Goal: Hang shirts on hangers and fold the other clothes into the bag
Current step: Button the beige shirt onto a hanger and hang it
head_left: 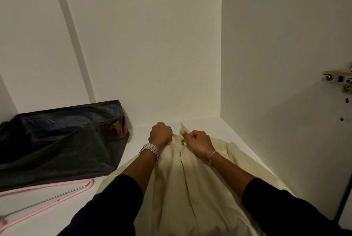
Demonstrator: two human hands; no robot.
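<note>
A cream button shirt (177, 182) lies on the white shelf floor inside a wardrobe, collar pointing away from me. My left hand (160, 134), with a silver watch on the wrist, is closed on the left side of the collar. My right hand (197, 141), wearing a thin bracelet, pinches the right collar flap. A small green piece (182, 143) shows at the neck between the hands; whether it is a hanger or a label I cannot tell. A pink hanger (47, 197) lies on the shelf at the lower left. A dark bag (62, 140) sits to the left.
White wardrobe walls close in at the back (152, 45) and right (276, 64). A metal door hinge (341, 80) is mounted at the right edge. Bare white shelf floor (141, 131) shows between the bag and the shirt.
</note>
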